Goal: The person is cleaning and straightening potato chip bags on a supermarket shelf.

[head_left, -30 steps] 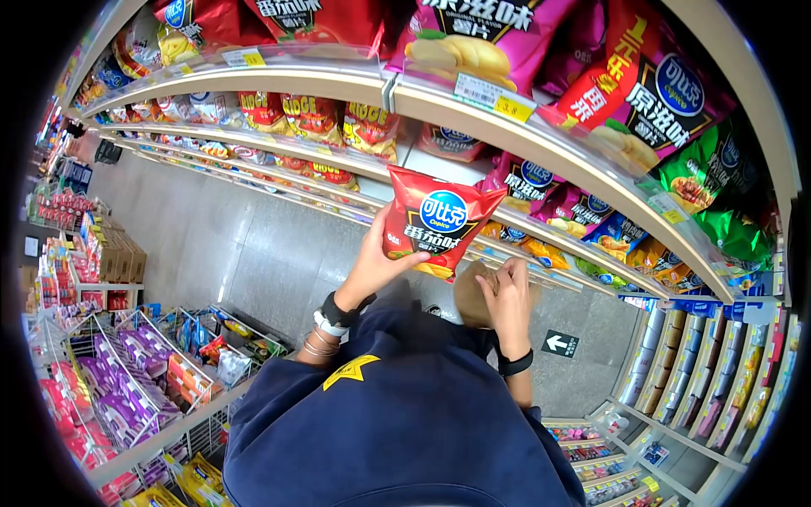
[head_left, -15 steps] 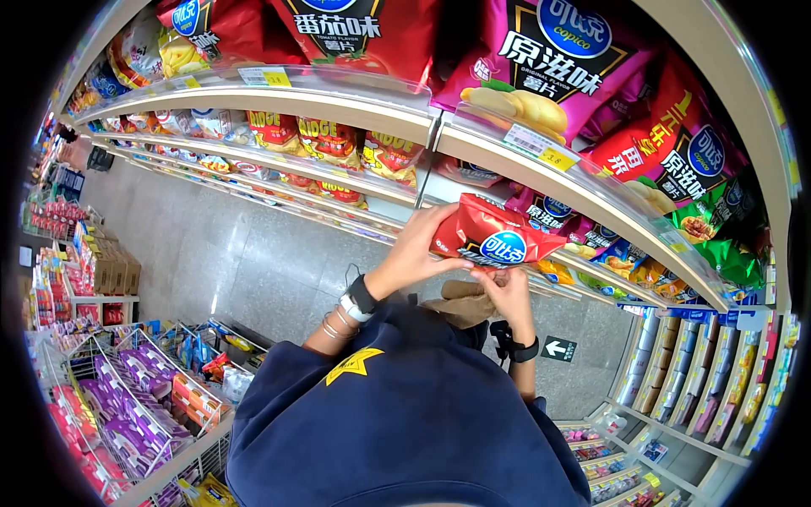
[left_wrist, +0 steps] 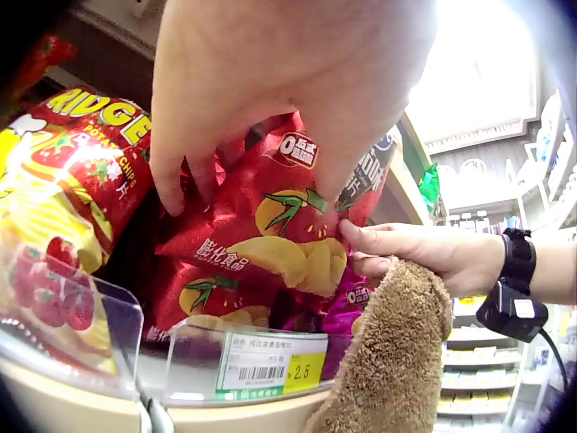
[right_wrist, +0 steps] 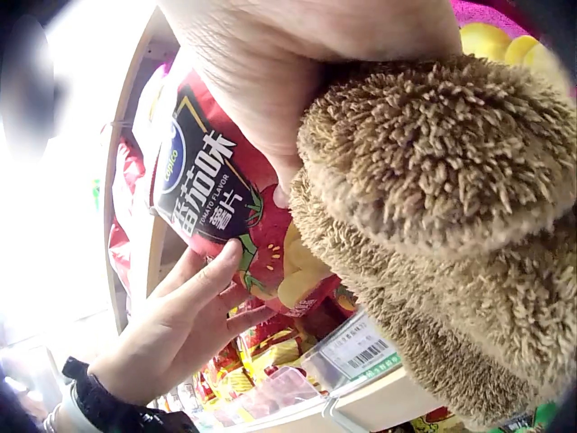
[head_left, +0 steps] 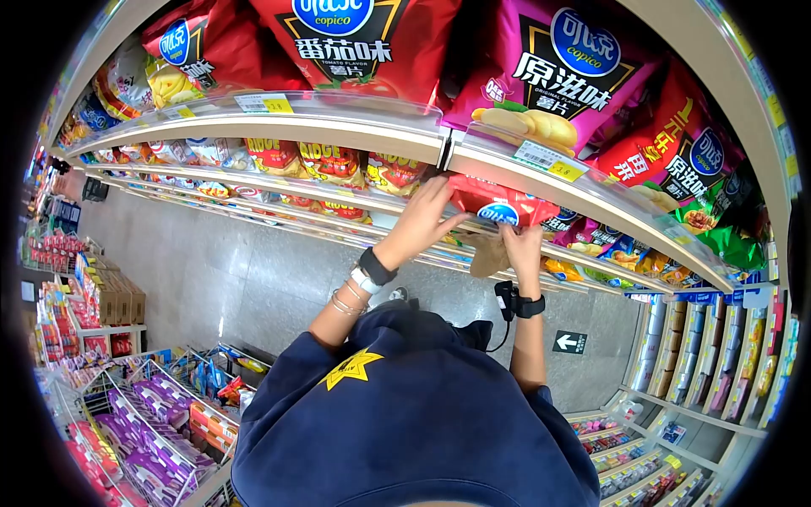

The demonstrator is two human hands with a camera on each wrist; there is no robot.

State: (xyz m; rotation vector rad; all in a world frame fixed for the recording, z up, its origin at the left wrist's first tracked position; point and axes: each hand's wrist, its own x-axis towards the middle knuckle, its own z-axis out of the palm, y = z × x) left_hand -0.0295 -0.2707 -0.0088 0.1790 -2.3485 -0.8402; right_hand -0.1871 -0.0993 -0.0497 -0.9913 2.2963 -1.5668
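A red chip bag (head_left: 515, 205) is at the lower shelf's opening, partly under the upper shelf's edge. My left hand (head_left: 420, 221) grips it by its left side; in the left wrist view the fingers and thumb of this hand (left_wrist: 288, 90) spread over the bag (left_wrist: 270, 198). At the bag's right edge, my right hand (head_left: 524, 251) has its thumb on the front, also seen in the right wrist view on the bag (right_wrist: 257, 216). A brown fluffy cloth (head_left: 489, 257) hangs from the right hand, its fingers mostly hidden by the cloth (right_wrist: 433, 171).
Large chip bags (head_left: 355, 51) fill the upper shelf (head_left: 338, 133), which overhangs the hands. Yellow-red bags (left_wrist: 72, 180) stand left of the held bag, behind a clear shelf lip (left_wrist: 90, 316). A price tag (left_wrist: 270, 363) is below. Wire baskets (head_left: 160, 397) stand at the left.
The red bag has gone from in front of the body, forward to the lower shelf, tipping back. My right hand has come to its edge, and both arms have stretched forward.
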